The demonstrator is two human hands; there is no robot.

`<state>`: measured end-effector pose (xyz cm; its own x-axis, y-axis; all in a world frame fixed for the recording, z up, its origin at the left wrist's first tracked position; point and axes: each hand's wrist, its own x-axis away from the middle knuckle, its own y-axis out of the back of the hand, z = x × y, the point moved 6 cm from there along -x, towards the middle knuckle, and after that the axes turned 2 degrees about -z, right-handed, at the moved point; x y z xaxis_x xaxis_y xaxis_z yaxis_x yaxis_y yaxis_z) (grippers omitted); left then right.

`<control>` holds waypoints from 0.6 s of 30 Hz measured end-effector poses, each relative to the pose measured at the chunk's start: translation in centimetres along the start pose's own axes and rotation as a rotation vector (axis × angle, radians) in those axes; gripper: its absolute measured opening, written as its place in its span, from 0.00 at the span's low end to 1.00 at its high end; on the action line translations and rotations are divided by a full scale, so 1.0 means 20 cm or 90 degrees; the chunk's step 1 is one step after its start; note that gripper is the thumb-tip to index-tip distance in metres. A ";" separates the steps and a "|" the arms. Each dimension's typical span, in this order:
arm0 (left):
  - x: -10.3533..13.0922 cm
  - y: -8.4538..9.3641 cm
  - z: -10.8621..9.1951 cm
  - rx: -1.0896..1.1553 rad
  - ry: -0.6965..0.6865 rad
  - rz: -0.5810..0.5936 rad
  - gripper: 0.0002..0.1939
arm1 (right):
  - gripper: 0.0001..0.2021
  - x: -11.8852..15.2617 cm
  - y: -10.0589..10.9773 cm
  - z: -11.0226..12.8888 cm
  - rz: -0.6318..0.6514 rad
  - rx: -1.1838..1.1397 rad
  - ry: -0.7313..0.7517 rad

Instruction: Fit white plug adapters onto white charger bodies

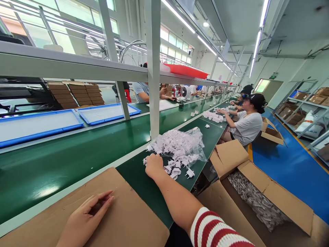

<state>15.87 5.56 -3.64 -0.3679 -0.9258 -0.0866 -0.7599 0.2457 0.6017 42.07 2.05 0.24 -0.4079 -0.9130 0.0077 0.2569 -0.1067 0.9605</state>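
Observation:
My right hand (pixel 154 166) reaches onto the green bench, its fingers closed around a small white plastic plug piece (pixel 144 161) that pokes out at their left side. Just beyond it, a heap of white plug pieces (pixel 171 142) spills from a clear plastic bag (pixel 197 139). Several loose ones lie by my right wrist. Low over a brown cardboard sheet (pixel 128 209), my left hand (pixel 87 216) is loosely curled. A gap shows between its thumb and fingers, and nothing is visible in it.
A metal post (pixel 153 103) and shelf (pixel 77 65) rise behind the bench. Beyond lies a green conveyor belt (pixel 77 151) with blue-rimmed trays (pixel 108 115) past it. An open carton (pixel 272 178) of clear-wrapped pieces stands right. A co-worker (pixel 246 120) sits further along.

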 end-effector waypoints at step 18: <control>-0.08 -0.03 0.21 0.000 -0.051 0.003 0.32 | 0.13 0.21 -0.23 0.37 0.107 -0.200 0.383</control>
<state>14.74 8.04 -7.17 -0.4134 -0.8986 -0.1470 -0.7577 0.2499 0.6029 32.74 1.53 -2.06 0.1928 -0.9768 -0.0928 0.5523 0.0299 0.8331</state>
